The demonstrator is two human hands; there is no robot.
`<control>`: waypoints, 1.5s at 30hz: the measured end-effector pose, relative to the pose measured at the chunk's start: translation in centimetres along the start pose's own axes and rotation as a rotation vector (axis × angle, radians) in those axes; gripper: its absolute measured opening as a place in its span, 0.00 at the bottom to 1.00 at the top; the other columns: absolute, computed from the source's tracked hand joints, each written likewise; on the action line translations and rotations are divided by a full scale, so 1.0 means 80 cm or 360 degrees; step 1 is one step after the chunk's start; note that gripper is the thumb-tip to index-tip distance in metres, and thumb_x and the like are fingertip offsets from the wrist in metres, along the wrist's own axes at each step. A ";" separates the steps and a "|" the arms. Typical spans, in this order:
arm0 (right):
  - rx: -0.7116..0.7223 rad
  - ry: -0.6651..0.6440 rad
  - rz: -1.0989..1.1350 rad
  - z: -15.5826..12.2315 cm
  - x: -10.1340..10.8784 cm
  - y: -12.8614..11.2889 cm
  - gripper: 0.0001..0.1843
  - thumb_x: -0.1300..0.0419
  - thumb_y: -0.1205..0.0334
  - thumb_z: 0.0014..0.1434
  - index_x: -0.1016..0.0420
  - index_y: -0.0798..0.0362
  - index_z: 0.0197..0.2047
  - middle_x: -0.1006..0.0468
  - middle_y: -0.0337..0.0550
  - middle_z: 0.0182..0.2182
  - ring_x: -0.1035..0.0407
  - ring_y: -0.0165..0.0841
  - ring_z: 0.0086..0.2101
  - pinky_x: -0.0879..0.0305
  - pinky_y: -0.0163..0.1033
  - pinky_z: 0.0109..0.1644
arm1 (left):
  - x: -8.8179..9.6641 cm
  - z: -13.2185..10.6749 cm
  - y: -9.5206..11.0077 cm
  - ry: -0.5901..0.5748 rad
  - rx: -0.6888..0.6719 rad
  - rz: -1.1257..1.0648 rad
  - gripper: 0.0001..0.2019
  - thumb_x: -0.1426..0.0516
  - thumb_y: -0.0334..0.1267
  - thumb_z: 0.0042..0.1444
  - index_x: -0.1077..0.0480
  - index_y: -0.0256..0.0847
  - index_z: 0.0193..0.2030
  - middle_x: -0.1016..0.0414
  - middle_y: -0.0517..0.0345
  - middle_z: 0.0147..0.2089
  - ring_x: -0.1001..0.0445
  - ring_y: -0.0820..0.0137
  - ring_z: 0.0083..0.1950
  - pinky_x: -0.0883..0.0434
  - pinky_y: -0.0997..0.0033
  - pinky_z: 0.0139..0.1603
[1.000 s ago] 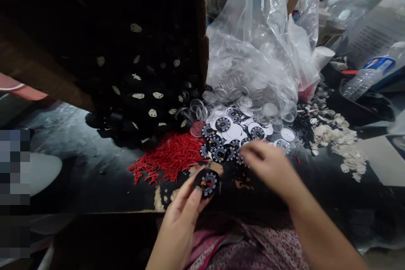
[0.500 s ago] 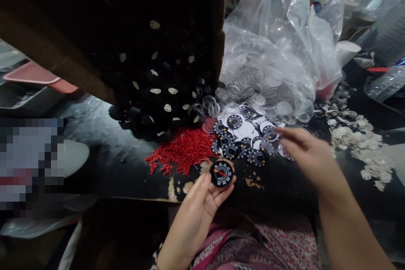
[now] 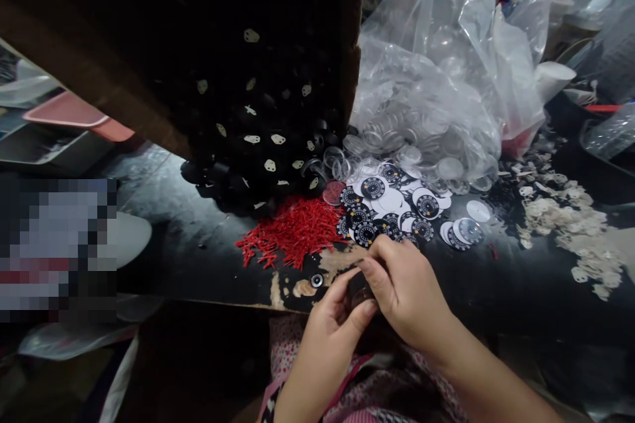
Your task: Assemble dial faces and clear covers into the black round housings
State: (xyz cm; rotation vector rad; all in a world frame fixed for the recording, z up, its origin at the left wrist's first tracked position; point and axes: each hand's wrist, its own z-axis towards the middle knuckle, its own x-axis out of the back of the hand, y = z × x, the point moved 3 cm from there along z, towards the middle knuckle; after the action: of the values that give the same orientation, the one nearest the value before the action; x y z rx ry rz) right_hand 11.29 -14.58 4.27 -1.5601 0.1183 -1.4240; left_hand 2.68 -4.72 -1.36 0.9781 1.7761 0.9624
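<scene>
A small round black dial gauge [image 3: 360, 289], tilted so its face is hidden, sits between my hands over the table's front edge. My left hand [image 3: 331, 324] grips it from the left with thumb and fingers. From the right, my right hand [image 3: 404, 281] closes on the same gauge, thumb and fingers around its upper side. Whether a clear cover is on it I cannot tell. Just beyond my hands lie black-and-white printed dial discs [image 3: 391, 201] and a heap of thin red pointers [image 3: 297, 231]. Left of them rests a small round part [image 3: 317, 281].
A large cardboard box [image 3: 356, 46] spills black housings at the left. Behind the discs, a clear plastic bag [image 3: 426, 66] holds round clear covers [image 3: 417, 139]. Small whitish plates [image 3: 570, 225] are heaped at the right. A pink tray [image 3: 69, 109] stands far left.
My right hand has come left from the discs to the gauge and closed on it. The gauge has tilted, turning its dial out of sight.
</scene>
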 end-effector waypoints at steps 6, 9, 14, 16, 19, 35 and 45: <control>0.0185 0.0089 -0.0066 0.008 -0.015 -0.010 0.19 0.57 0.62 0.69 0.47 0.49 0.24 0.39 0.34 0.19 0.45 0.30 0.23 0.51 0.37 0.33 | 0.005 -0.006 0.011 0.0079 -0.0032 0.0122 0.16 0.37 0.39 0.54 0.24 0.50 0.51 0.20 0.60 0.54 0.24 0.64 0.55 0.29 0.69 0.57; 0.0289 0.0082 0.0017 0.010 -0.037 -0.019 0.19 0.58 0.64 0.68 0.44 0.49 0.25 0.36 0.36 0.20 0.42 0.30 0.24 0.50 0.36 0.34 | 0.019 -0.018 0.012 0.0180 0.0053 0.0153 0.17 0.37 0.39 0.54 0.25 0.49 0.52 0.21 0.58 0.54 0.25 0.61 0.57 0.30 0.64 0.59; 0.0418 -0.0261 -0.0022 0.008 -0.084 -0.043 0.19 0.52 0.61 0.67 0.39 0.50 0.23 0.30 0.37 0.19 0.37 0.32 0.23 0.47 0.39 0.36 | 0.100 -0.065 -0.034 0.0327 0.0170 0.0170 0.23 0.38 0.47 0.54 0.27 0.44 0.56 0.23 0.49 0.57 0.28 0.54 0.61 0.33 0.54 0.62; 0.0382 -0.0434 -0.0033 0.007 -0.082 -0.040 0.18 0.48 0.60 0.66 0.35 0.50 0.24 0.26 0.37 0.21 0.33 0.34 0.25 0.46 0.40 0.38 | 0.155 -0.093 -0.059 0.0332 0.0279 0.0284 0.27 0.37 0.52 0.50 0.26 0.42 0.55 0.24 0.45 0.58 0.30 0.49 0.62 0.35 0.49 0.63; 0.0179 -0.0445 0.0100 0.011 -0.056 -0.022 0.15 0.49 0.59 0.67 0.30 0.50 0.30 0.22 0.37 0.28 0.30 0.34 0.30 0.45 0.40 0.39 | 0.234 -0.128 -0.065 0.0914 0.0305 0.0828 0.29 0.33 0.56 0.40 0.23 0.41 0.48 0.25 0.42 0.58 0.36 0.41 0.65 0.44 0.39 0.66; -0.0222 -0.0623 0.0470 -0.004 -0.036 0.002 0.12 0.49 0.56 0.66 0.25 0.49 0.39 0.21 0.41 0.33 0.29 0.35 0.33 0.39 0.38 0.38 | 0.154 0.073 0.110 0.0879 -0.0795 0.1446 0.28 0.39 0.45 0.54 0.37 0.41 0.61 0.26 0.45 0.54 0.28 0.56 0.57 0.37 0.49 0.61; -0.0428 -0.0513 0.1161 -0.001 -0.034 0.007 0.17 0.46 0.48 0.64 0.31 0.53 0.34 0.29 0.36 0.26 0.34 0.29 0.27 0.36 0.33 0.31 | 0.045 -0.015 0.010 0.0316 0.0067 -0.0395 0.22 0.34 0.39 0.51 0.27 0.47 0.54 0.25 0.51 0.59 0.30 0.56 0.62 0.32 0.58 0.61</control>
State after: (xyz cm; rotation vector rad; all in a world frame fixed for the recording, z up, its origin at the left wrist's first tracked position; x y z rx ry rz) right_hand 10.65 -13.19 1.91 -1.6954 0.6352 -0.5955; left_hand 0.60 -1.46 -1.38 0.6850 2.0347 0.8910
